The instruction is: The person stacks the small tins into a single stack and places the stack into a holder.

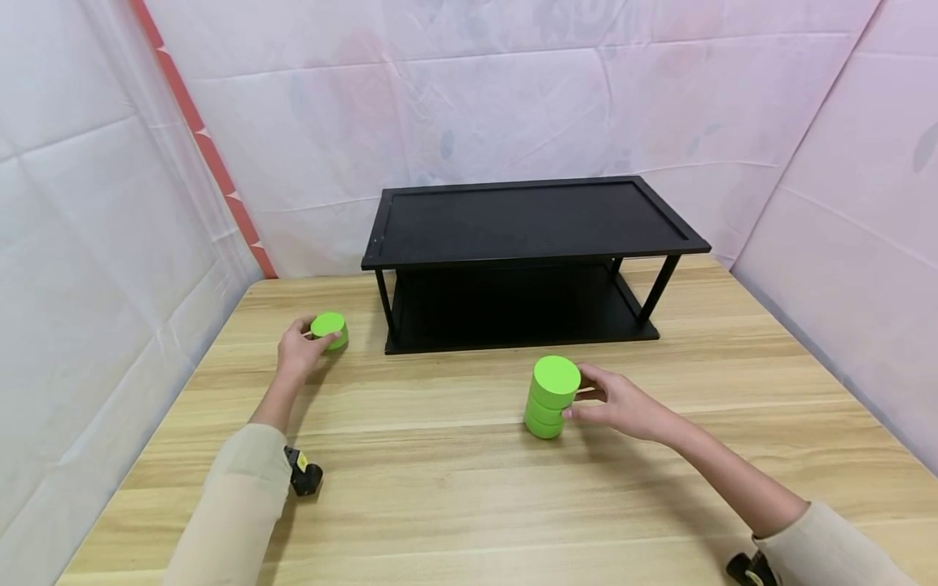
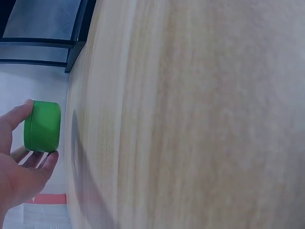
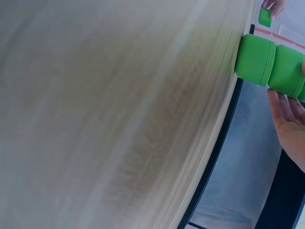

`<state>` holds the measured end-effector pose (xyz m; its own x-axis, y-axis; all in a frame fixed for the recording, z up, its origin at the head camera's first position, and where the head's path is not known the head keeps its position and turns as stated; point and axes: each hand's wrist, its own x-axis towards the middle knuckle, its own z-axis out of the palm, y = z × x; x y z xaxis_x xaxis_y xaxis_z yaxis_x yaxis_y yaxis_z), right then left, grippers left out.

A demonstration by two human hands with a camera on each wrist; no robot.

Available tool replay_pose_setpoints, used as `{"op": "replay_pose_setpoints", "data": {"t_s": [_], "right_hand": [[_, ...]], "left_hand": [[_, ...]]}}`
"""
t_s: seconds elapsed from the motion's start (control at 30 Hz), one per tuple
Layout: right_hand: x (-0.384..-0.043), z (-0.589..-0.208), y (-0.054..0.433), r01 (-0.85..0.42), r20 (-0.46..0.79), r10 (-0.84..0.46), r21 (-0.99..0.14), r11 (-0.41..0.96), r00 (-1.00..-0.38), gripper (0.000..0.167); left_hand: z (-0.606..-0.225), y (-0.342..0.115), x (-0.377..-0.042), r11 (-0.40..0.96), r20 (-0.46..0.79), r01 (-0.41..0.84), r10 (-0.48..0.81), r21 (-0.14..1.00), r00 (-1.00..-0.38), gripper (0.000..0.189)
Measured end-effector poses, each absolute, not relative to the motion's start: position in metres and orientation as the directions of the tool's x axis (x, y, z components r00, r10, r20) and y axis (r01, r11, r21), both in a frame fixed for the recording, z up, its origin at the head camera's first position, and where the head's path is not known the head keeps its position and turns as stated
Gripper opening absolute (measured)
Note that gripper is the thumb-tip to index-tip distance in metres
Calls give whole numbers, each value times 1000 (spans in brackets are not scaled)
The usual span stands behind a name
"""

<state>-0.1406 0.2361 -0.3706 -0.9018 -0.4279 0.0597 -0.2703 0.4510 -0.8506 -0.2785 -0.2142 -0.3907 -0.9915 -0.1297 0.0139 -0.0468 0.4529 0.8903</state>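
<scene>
In the head view, my left hand [image 1: 296, 350] pinches a short green round container [image 1: 329, 327] at the far left. The left wrist view shows this container [image 2: 44, 126] between thumb and fingers, its underside a little above the table, with a thin seam near its top. My right hand [image 1: 619, 403] holds the upper part of a stack of matching green containers [image 1: 554, 392], right of the table's middle. In the right wrist view, the lowest container [image 3: 255, 58] meets the tabletop, and another [image 3: 285, 70] sits on it, gripped between fingers and thumb. The stack's top lies partly outside that view.
A black two-tier rack [image 1: 523, 220] stands at the back of the wooden table [image 1: 440, 505], its upper shelf on thin posts. White cloth walls [image 1: 498, 114] enclose the back and sides. A red strip [image 1: 212, 155] runs down the back left corner.
</scene>
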Motion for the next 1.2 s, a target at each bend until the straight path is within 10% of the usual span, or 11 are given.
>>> {"op": "replay_pose_setpoints", "data": {"t_s": [1.2], "right_hand": [[-140,-372,238,-270,62,-427,-854,446,-902,56]], "left_hand": [[-375,-204,-251,458,36,29,-6,888,-999,64]]}}
